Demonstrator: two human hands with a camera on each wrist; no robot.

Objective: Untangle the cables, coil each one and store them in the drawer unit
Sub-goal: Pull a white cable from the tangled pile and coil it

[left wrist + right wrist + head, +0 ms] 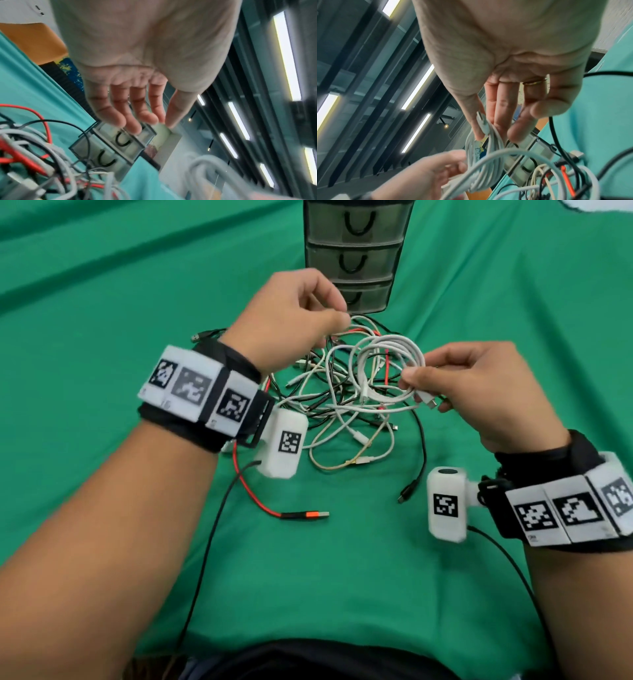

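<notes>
A tangle of white, black and red cables [342,409] lies on the green cloth in front of a dark drawer unit [356,251] with three shut drawers. My right hand [424,392] pinches a coiled white cable [394,339] between thumb and fingers and holds it just above the tangle, its plug [428,402] by the fingertips. The right wrist view shows that coil [479,162] under my right hand [489,134]. My left hand [337,309] hovers over the far side of the tangle near the unit. Its fingers [133,127] are loosely bent with nothing in them.
A red-and-black cable with an orange plug [301,514] trails toward me. To its right lies a black plug [409,491], and another plug [202,336] sticks out on the left. Green cloth [102,302] covers the table, with folds at the far left.
</notes>
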